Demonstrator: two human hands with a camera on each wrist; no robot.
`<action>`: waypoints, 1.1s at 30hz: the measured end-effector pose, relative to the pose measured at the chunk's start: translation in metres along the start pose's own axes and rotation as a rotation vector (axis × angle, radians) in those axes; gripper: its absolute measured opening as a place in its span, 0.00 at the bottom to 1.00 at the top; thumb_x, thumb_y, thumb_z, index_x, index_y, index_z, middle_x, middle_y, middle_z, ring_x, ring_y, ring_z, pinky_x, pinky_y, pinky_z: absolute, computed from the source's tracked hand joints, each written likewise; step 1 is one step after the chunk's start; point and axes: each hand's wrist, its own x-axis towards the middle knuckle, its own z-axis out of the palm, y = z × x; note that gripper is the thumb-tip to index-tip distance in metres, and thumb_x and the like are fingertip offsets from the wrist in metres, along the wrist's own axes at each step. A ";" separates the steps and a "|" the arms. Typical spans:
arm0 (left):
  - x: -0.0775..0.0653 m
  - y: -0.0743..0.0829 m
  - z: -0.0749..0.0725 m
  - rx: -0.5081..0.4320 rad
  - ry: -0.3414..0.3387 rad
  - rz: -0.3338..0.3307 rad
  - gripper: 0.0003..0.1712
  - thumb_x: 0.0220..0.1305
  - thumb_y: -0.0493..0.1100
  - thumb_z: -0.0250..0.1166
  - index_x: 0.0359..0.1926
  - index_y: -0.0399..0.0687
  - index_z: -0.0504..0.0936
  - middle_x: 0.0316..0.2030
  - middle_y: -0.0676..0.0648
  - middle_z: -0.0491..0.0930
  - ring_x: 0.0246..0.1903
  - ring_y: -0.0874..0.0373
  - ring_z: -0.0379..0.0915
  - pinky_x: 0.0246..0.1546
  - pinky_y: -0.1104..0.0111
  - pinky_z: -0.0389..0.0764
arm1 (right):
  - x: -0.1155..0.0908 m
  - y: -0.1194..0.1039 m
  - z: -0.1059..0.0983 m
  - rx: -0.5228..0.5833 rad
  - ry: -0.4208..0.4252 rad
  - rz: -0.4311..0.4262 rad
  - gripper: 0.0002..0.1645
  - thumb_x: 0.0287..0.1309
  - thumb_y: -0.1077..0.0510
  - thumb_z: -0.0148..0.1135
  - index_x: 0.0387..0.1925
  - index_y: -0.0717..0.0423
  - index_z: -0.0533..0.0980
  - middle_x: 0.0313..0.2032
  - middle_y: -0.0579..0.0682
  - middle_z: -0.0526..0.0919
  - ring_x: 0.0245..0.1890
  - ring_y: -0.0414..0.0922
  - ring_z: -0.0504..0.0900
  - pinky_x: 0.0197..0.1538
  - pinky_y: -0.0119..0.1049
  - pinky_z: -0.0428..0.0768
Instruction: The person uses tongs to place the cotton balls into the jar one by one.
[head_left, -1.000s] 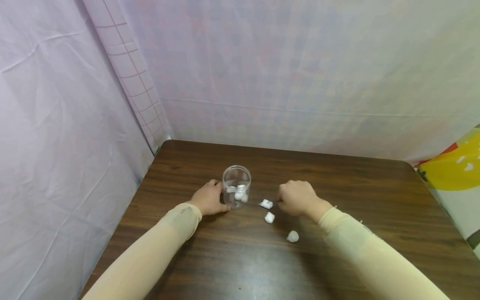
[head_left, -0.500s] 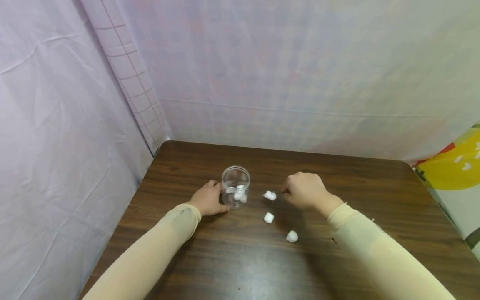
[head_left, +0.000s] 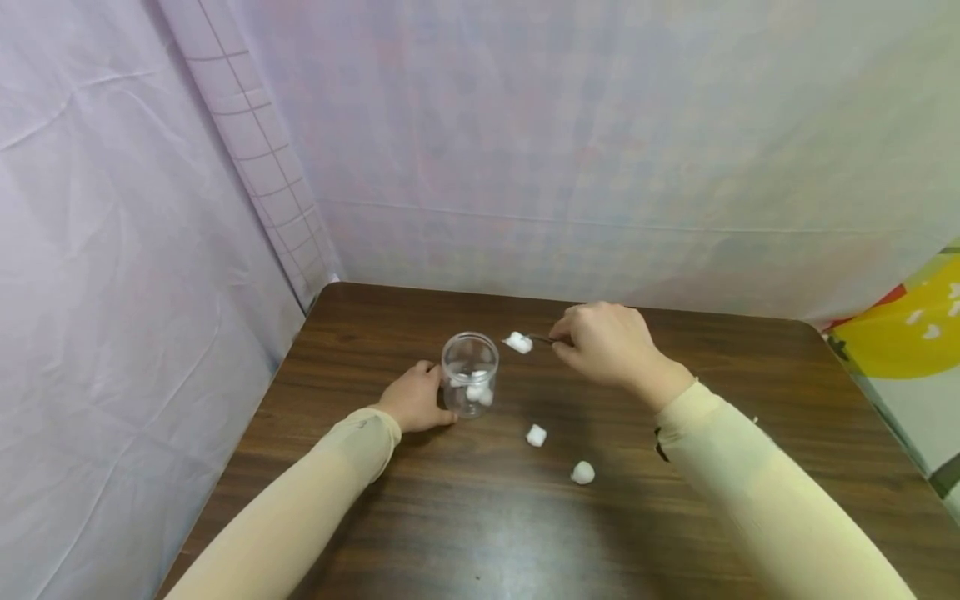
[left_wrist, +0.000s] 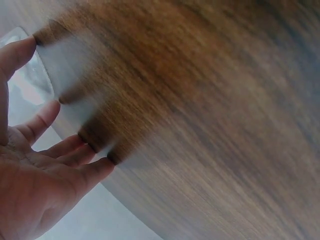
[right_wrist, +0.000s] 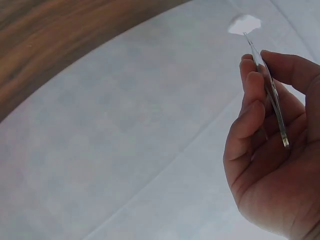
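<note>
My right hand [head_left: 606, 346] pinches a pair of metal tweezers [right_wrist: 274, 97] between thumb and fingers. At their tips hangs a white cotton ball [head_left: 518, 342], above the table and just right of the jar's rim. The clear jar [head_left: 471, 354] stands upright with several cotton balls [head_left: 478, 390] at its bottom. On the jar's left side, my left hand [head_left: 412, 398] holds it, thumb in front and fingers behind. In the left wrist view, the jar [left_wrist: 32, 75] shows only partly, beside the spread thumb and fingers.
Two loose cotton balls lie on the brown wooden table [head_left: 420, 533]: a squarish one [head_left: 536, 435] and a round one [head_left: 582, 472] nearer the front. Pale cloth [head_left: 562, 167] hangs behind the table's far edge, and more hangs at the left.
The right hand has lifted the cotton ball off the table with the tweezers and carried it up and away, then leftward toward the jar's rim. The left hand stays at the jar.
</note>
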 end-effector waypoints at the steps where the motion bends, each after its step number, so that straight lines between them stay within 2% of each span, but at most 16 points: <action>1: 0.000 0.000 0.000 -0.001 0.001 0.001 0.44 0.52 0.59 0.75 0.62 0.37 0.73 0.63 0.33 0.69 0.58 0.40 0.72 0.57 0.50 0.75 | 0.002 -0.003 -0.002 -0.001 0.010 -0.008 0.10 0.58 0.53 0.66 0.40 0.47 0.89 0.42 0.43 0.87 0.25 0.41 0.80 0.17 0.37 0.71; 6: 0.001 -0.002 0.002 0.001 0.003 0.006 0.45 0.52 0.59 0.75 0.63 0.37 0.73 0.62 0.33 0.69 0.58 0.40 0.72 0.57 0.51 0.75 | 0.012 -0.016 -0.005 -0.013 0.026 -0.042 0.09 0.57 0.53 0.67 0.38 0.45 0.89 0.42 0.42 0.87 0.28 0.42 0.82 0.20 0.41 0.76; 12: 0.001 -0.002 0.001 0.010 -0.001 0.005 0.47 0.52 0.60 0.75 0.65 0.36 0.71 0.63 0.33 0.69 0.59 0.40 0.71 0.58 0.51 0.74 | 0.022 -0.032 0.004 -0.022 0.008 -0.070 0.08 0.55 0.54 0.66 0.36 0.43 0.88 0.37 0.39 0.86 0.28 0.42 0.82 0.22 0.42 0.77; 14: 0.000 -0.002 0.001 0.009 -0.001 0.005 0.48 0.52 0.59 0.75 0.66 0.36 0.71 0.63 0.33 0.69 0.59 0.39 0.71 0.58 0.50 0.74 | 0.025 -0.037 0.008 -0.015 -0.005 -0.080 0.09 0.55 0.55 0.65 0.35 0.43 0.88 0.36 0.38 0.86 0.27 0.41 0.81 0.21 0.41 0.76; 18: 0.000 -0.001 0.001 0.003 -0.007 0.000 0.48 0.53 0.60 0.75 0.67 0.36 0.70 0.63 0.33 0.69 0.59 0.40 0.71 0.58 0.51 0.74 | 0.030 -0.043 0.015 -0.014 0.000 -0.105 0.08 0.51 0.57 0.65 0.28 0.41 0.87 0.30 0.37 0.83 0.21 0.39 0.75 0.18 0.38 0.72; 21: 0.001 0.000 0.001 0.001 -0.007 -0.002 0.49 0.53 0.60 0.75 0.67 0.36 0.69 0.64 0.33 0.68 0.59 0.40 0.71 0.58 0.51 0.74 | 0.032 -0.046 0.017 -0.015 0.006 -0.114 0.10 0.48 0.59 0.63 0.20 0.39 0.82 0.25 0.36 0.80 0.17 0.39 0.70 0.15 0.37 0.67; 25: 0.001 0.001 0.001 0.002 -0.002 0.001 0.49 0.53 0.59 0.75 0.67 0.36 0.69 0.63 0.33 0.69 0.59 0.40 0.71 0.58 0.51 0.74 | 0.034 -0.047 0.019 -0.015 -0.012 -0.114 0.13 0.47 0.59 0.62 0.15 0.38 0.76 0.23 0.36 0.77 0.16 0.40 0.68 0.14 0.37 0.65; 33: 0.002 0.001 0.002 0.004 -0.001 0.007 0.49 0.53 0.59 0.74 0.68 0.36 0.69 0.64 0.33 0.68 0.59 0.40 0.71 0.58 0.51 0.74 | 0.035 -0.047 0.021 -0.029 -0.040 -0.110 0.15 0.47 0.58 0.62 0.12 0.38 0.72 0.22 0.36 0.76 0.15 0.40 0.67 0.14 0.38 0.63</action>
